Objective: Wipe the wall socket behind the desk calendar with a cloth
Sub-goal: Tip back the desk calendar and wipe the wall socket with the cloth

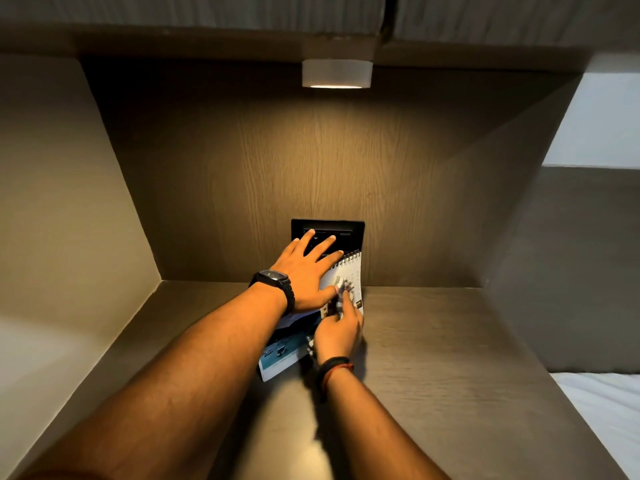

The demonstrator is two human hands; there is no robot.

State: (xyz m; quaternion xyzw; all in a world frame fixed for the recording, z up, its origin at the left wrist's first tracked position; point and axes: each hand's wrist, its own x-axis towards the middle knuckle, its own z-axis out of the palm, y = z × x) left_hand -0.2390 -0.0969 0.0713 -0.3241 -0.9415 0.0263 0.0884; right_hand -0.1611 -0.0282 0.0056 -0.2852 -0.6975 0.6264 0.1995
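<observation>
Wall socket [346,230], black plate, sitting low on wood-grain back wall [311,161] just above table [433,341], partly covered by left hand [304,271]. Left hand lying flat w/ fingers spread apart, fingertips [331,238] reaching over socket face, palm pressing on top of desk calendar [349,271]; gripping nothing. Black watch [273,280] showing on left wrist.

Desk calendar leaning directly in front of socket, spiral edge at top touching lower right of plate, tilting toward camera. Lower printed flap [282,355] lying out across table toward left forearm.

Right hand [337,330] sitting just below left hand, in front of calendar, fingers curled together round a bunched light cloth [343,287]; cloth poking up betw. the two hands, resting against calendar page, not touching socket. Dark bands [334,370] on right wrist.

Hard to make out: socket's lower half hidden behind fingers & calendar; outlets/switches too dark to tell. Cloth blurred, pattern unclear, most of it buried in right fist. Calendar print unreadable. Small round lamp [337,73] glowing under shelf overhead. White bed [602,410] cut off at right edge.
</observation>
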